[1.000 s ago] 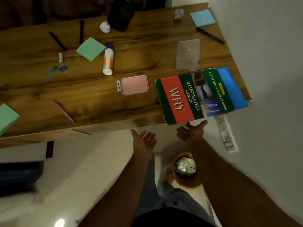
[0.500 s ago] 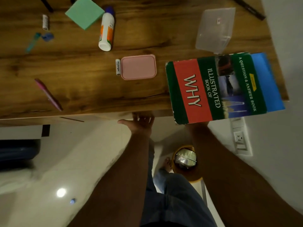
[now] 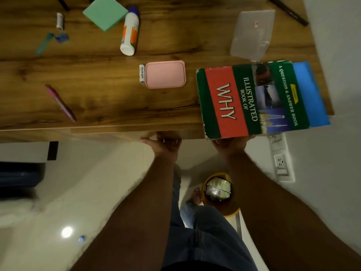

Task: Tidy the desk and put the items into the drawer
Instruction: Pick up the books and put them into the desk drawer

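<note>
A wooden desk (image 3: 97, 106) fills the top of the view. A large book titled "Illustrated Book of Why" (image 3: 259, 98) lies at its right end and overhangs the front edge. My left hand (image 3: 166, 143) is hooked under the drawer front (image 3: 117, 133) below the desktop, fingers curled out of sight. My right hand (image 3: 230, 143) sits just under the book's near edge, its fingers hidden. A pink case (image 3: 165, 74) with a small white tube (image 3: 142, 73) beside it lies mid-desk.
Also on the desk lie a glue bottle (image 3: 130, 32), a green sticky pad (image 3: 105, 12), a pink pen (image 3: 60, 102), a clear plastic box (image 3: 252, 34) and a black marker (image 3: 289, 10). A yellow bin (image 3: 218, 192) stands on the floor beneath; wall sockets (image 3: 280, 159) are at right.
Both hands went from open in the air below the desk up to its front edge. The left now hooks under the drawer front; the right went under the book.
</note>
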